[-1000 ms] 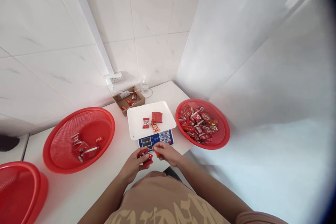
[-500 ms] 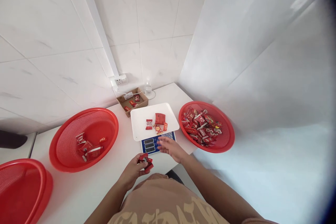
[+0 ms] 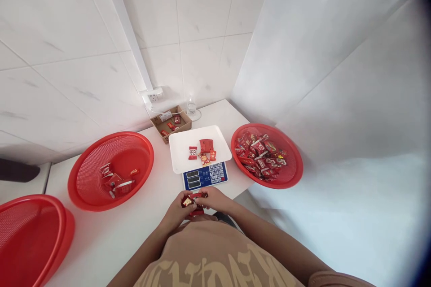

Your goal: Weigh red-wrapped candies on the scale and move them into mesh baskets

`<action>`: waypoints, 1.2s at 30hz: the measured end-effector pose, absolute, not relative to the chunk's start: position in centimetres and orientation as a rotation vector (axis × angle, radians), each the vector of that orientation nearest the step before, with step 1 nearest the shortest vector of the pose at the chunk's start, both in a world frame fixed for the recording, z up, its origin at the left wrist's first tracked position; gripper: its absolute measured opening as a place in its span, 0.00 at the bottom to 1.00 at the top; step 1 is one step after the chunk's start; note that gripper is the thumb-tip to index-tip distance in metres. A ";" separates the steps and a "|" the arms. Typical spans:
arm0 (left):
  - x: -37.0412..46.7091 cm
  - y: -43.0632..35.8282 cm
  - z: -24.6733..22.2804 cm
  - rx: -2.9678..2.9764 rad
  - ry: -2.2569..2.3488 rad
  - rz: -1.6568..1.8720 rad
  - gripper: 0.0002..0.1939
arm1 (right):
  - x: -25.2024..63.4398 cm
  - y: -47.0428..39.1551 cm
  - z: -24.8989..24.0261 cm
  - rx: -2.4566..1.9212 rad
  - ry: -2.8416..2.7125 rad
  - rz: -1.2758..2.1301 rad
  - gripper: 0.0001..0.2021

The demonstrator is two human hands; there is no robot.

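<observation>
Close to my body, my left hand (image 3: 179, 208) and my right hand (image 3: 213, 199) both grip red packets (image 3: 196, 206), with some gold showing between the fingers. Just beyond them stands a blue scale (image 3: 205, 179) with a keypad and dark displays. Its white tray (image 3: 182, 161) carries several red packets, among them a larger plain red one (image 3: 206, 145) and a red and white one (image 3: 192, 153). To the right, a red basket (image 3: 292, 175) holds a heap of red packets.
A red basket (image 3: 141, 157) at the left holds several packets; another red basket (image 3: 30, 242) is at the lower left. Behind the scale are a cardboard box (image 3: 163, 131) with packets, a clear container (image 3: 191, 106) and a wall socket (image 3: 154, 96).
My right hand has moved down and left from over the scale's keypad to my left hand, and its fingers have closed on the packets. The view has shifted slightly.
</observation>
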State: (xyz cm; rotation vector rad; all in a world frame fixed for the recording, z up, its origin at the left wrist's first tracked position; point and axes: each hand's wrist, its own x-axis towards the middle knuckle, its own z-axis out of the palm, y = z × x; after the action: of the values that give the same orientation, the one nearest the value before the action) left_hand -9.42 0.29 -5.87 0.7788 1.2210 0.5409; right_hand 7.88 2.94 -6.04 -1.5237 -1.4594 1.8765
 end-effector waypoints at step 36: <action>-10.3 0.1 -6.5 0.880 1.335 0.499 0.15 | 8.1 1.5 -6.9 -1.621 -1.765 1.854 0.06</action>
State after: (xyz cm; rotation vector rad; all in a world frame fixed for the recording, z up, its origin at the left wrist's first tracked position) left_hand -10.32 0.15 -6.52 0.8802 1.3349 0.4995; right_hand 8.09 1.46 -6.87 -1.6213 -1.7653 1.8536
